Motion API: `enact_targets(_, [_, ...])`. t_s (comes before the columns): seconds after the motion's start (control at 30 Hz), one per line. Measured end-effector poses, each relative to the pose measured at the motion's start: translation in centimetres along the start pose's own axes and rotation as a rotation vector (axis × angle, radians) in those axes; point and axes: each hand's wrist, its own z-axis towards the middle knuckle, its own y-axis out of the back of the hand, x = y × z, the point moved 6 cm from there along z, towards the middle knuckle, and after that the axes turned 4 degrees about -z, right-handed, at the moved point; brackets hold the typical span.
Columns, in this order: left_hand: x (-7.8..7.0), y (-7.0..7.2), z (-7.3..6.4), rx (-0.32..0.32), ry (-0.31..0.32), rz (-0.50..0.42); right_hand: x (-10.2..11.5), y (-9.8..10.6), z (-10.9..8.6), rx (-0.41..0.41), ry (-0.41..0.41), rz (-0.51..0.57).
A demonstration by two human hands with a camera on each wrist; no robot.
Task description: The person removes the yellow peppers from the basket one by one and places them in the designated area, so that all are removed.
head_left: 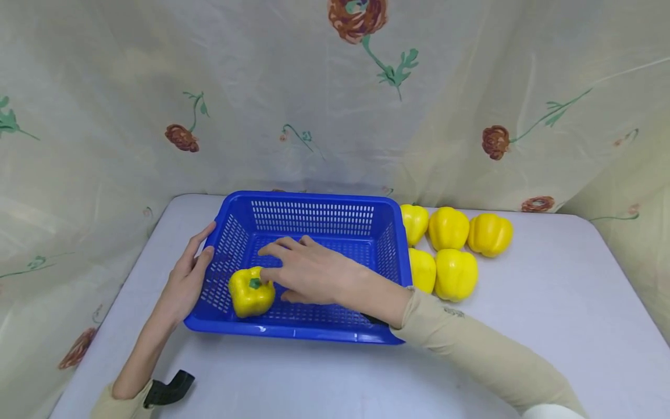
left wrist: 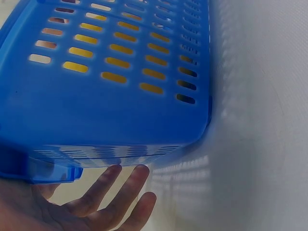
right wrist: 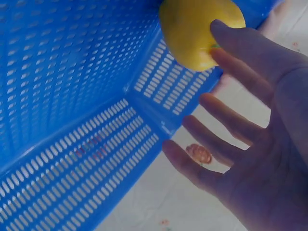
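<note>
A yellow bell pepper (head_left: 250, 293) with a green stem lies in the front left corner of a blue plastic basket (head_left: 293, 332). Over the basket my right hand (head_left: 316, 272) reaches in from the right, its fingers spread and its index finger beside the pepper. In the right wrist view, thumb and index finger are near the pepper (right wrist: 197, 36) without closing round it; I cannot tell whether they touch it. My left hand (head_left: 184, 284) rests against the basket's left side. Its fairly straight fingers touch the outside wall in the left wrist view.
Several yellow bell peppers (head_left: 456, 275) sit on the table just right of the basket, the nearest ones partly hidden by its rim. A white cloth covers the table (head_left: 549, 302). Behind it hangs a flowered curtain (head_left: 434, 128).
</note>
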Motion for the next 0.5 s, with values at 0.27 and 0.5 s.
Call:
enact_targets(0.27, [0.16, 0.04, 0.02, 0.0, 0.005, 0.0, -0.35, 0.4, -0.28, -0.02, -0.022, -0.059])
enact_targets(0.5, [0.12, -0.08, 0.02, 0.007, 0.006, -0.001, 0.11, -0.04, 0.13, 0.014, -0.025, 0.006])
